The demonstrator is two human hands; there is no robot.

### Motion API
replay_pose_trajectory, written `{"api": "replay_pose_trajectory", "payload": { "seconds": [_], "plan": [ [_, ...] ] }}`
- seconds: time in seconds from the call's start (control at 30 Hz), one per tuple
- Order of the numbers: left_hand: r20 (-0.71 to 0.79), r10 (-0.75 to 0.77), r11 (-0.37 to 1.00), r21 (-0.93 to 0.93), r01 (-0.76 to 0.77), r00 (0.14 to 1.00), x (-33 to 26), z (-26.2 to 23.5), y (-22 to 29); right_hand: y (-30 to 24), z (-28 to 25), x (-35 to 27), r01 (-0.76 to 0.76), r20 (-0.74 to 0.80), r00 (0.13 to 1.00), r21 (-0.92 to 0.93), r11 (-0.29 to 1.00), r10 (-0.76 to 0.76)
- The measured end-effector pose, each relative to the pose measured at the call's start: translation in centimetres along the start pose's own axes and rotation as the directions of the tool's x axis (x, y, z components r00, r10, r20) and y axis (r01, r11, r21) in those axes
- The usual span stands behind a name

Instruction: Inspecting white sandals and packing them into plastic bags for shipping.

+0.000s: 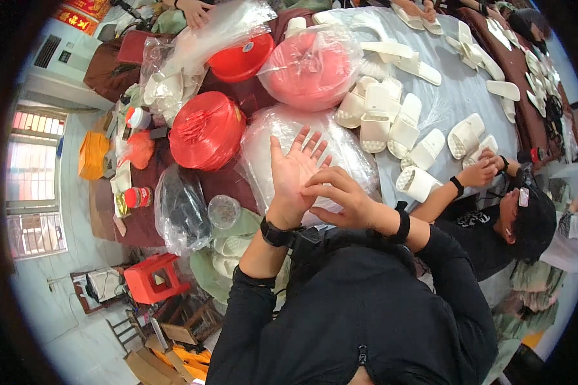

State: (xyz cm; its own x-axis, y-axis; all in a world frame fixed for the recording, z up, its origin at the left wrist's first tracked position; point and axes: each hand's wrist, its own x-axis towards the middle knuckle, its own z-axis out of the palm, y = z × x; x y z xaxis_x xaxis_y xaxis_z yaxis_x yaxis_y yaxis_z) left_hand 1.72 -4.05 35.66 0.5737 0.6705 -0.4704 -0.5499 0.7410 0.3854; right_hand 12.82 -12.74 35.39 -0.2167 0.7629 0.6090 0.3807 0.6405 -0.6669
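My left hand (295,168) is raised palm up with its fingers spread, holding nothing. My right hand (345,197) reaches across from the right, and its bent, parted fingertips touch the heel of the left palm. Nothing shows between those fingers. Beneath both hands lies a pile of clear plastic bags (263,144). Behind the bags sits a roll of pink twine (311,70) in clear plastic wrap, with a roll of red twine (207,130) to the left. White slippers (404,125) lie scattered to the right on a plastic-covered table.
At the right a co-worker (488,215) in black sits close by. Other people's hands (196,11) show along the far edge. A red basin (241,58) stands behind the twine. Left are a dark plastic bag (181,212), a red-lidded jar (138,197) and a red stool (153,277).
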Motion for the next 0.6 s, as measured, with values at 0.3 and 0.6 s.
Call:
{"api": "replay_pose_trajectory", "payload": {
  "seconds": [0.3,0.6],
  "plan": [
    [-0.012,0.062,0.998,-0.010,-0.062,0.998,-1.2,0.9,0.5,0.1,0.4,0.6,0.073,-0.002,0.997,-0.044,0.996,-0.073],
    [0.008,0.106,0.994,0.005,-0.106,0.994,-1.2,0.3,0.4,0.0,0.7,1.3,0.078,0.024,0.997,-0.011,0.997,-0.077]
  ]
}}
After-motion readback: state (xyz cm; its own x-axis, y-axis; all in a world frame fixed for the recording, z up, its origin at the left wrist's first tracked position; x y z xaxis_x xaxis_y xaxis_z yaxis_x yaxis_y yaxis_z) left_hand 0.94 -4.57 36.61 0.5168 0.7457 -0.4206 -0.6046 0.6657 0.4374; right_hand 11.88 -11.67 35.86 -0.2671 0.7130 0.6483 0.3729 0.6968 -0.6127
